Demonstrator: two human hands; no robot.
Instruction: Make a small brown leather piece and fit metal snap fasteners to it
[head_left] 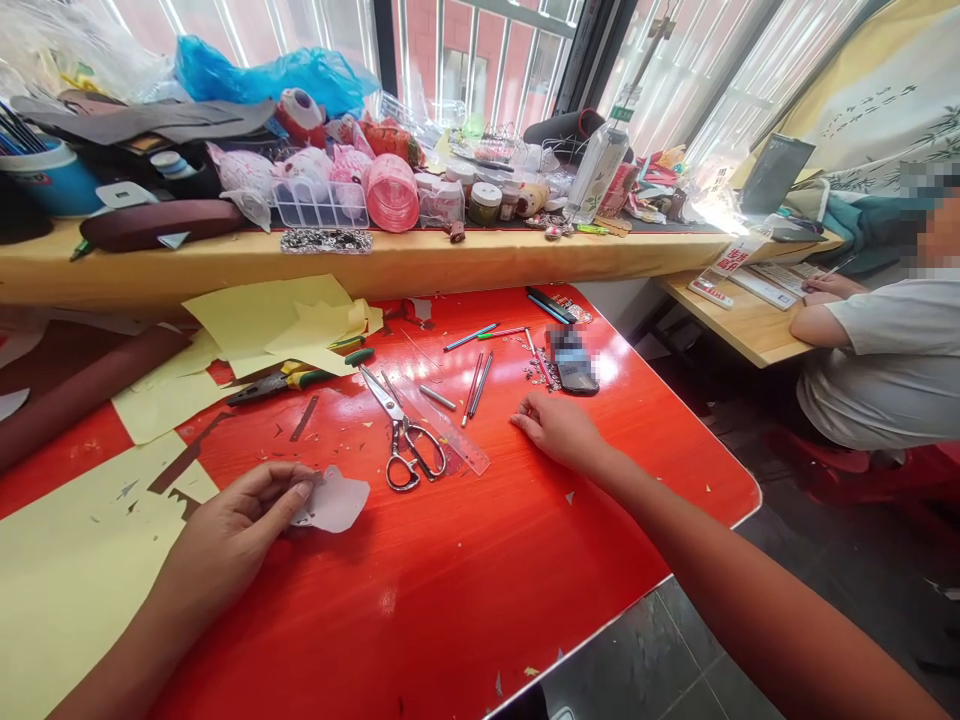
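Between thumb and fingers, my left hand (pixel 259 505) pinches a small pale grey cut-out piece (pixel 337 500) with an irregular outline and a few small dark marks or holes. It is held just above the red table (pixel 450 590). My right hand (pixel 559 430) is over the table with fingers curled together; anything between its fingertips is too small to make out. Beyond it are a phone (pixel 574 360) and a scatter of small metal bits (pixel 538 372). Large scissors (pixel 405 430) and a clear ruler (pixel 454 435) lie between my hands.
Pliers (pixel 300 378) rest near yellow paper sheets (pixel 262 320) on the left. Several pens (pixel 480 385) lie mid-table. A crowded ledge (pixel 465 262) runs along the back, holding jars and a clear bottle (pixel 598 170). On the right, a person (pixel 877 350) sits at a wooden desk (pixel 739 325).
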